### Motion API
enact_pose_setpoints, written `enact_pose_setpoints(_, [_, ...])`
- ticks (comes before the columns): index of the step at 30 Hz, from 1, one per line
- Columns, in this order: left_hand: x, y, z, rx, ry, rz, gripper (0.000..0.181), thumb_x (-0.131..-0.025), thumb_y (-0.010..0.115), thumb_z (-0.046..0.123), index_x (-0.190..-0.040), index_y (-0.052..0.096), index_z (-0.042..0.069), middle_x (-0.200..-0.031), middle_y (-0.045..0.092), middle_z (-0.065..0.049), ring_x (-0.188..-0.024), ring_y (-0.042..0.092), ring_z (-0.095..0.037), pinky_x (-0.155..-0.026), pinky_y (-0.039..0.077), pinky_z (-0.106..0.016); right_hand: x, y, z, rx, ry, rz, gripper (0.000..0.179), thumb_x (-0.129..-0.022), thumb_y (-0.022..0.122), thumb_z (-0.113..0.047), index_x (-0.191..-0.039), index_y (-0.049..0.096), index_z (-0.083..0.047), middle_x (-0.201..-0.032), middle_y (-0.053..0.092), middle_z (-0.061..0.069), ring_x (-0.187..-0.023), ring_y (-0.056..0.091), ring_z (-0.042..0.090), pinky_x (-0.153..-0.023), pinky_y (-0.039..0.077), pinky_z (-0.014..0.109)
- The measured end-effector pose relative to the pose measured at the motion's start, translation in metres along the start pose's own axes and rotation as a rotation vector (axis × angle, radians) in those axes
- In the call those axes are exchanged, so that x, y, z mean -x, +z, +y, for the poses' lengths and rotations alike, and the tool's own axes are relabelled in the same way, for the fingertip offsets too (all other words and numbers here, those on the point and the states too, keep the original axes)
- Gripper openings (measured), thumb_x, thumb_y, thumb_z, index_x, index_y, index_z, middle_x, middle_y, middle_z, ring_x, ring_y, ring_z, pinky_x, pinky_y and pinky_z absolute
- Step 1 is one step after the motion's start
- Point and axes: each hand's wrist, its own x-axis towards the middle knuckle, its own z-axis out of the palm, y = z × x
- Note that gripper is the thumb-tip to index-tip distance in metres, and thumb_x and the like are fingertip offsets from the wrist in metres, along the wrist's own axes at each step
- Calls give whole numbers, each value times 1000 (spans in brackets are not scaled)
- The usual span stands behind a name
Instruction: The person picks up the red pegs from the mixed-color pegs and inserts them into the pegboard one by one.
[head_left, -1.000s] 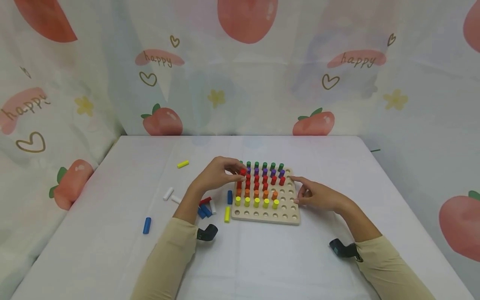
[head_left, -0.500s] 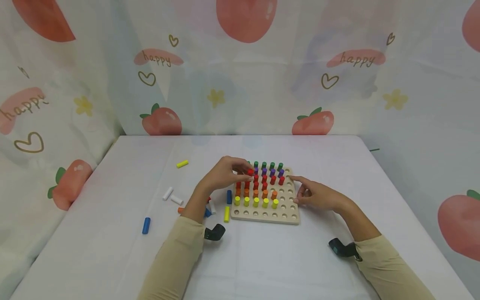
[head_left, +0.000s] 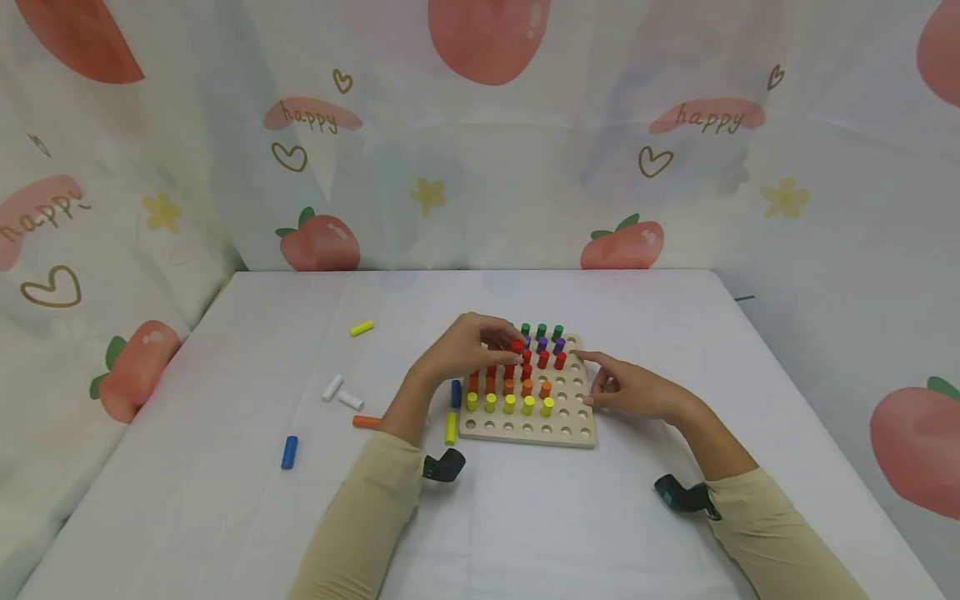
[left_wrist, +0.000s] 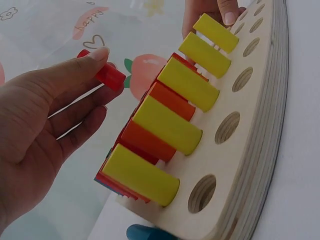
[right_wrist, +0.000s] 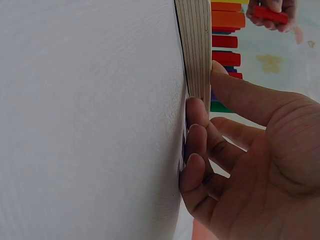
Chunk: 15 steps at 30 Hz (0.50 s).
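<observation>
My left hand (head_left: 467, 346) pinches a red peg (left_wrist: 111, 77) between thumb and fingers, in the air above the wooden pegboard (head_left: 525, 439). Upright pegs fill much of the board: green at the back, then purple, red, orange and a yellow row (left_wrist: 167, 124) towards the front. Part of the red and purple rows is hidden behind the left hand. At the board's right edge my right hand (head_left: 633, 389) holds on, thumb over the top face and curled fingers against the layered side, as the right wrist view shows. Bare holes run along the front and right of the board.
Left of the board lie loose pegs: a yellow one (head_left: 362, 328), two white ones (head_left: 332, 387), an orange one (head_left: 366, 422) and a blue one (head_left: 289, 452). Another blue peg (head_left: 456, 393) and a yellow peg (head_left: 450, 428) lie close to the board's left edge.
My left hand has moved rightwards over the board with the red peg, and the orange loose peg has come into view beside the forearm. The right hand stays at the board's edge.
</observation>
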Motion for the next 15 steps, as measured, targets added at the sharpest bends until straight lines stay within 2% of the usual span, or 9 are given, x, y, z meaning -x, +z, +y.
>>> enact_pose_setpoints(6, [-6, 8, 3, 22, 9, -15, 25, -93, 81, 16, -116, 76, 7, -102, 73, 6, -89, 66, -13, -83, 56, -26, 1, -1, 0, -1, -2, -1, 76, -98, 74, -24, -160, 33, -9, -99, 56, 6, -87, 52, 23, -74, 45, 38])
enact_pose_setpoints(15, [-12, 18, 6, 72, -14, -30, 23, -93, 80, 17, -115, 77, 10, -102, 73, 6, -91, 68, -11, -86, 55, -25, 0, 0, 1, -17, 0, -9, 77, -98, 74, -23, -161, 32, -9, -99, 56, 7, -86, 53, 24, -74, 45, 37])
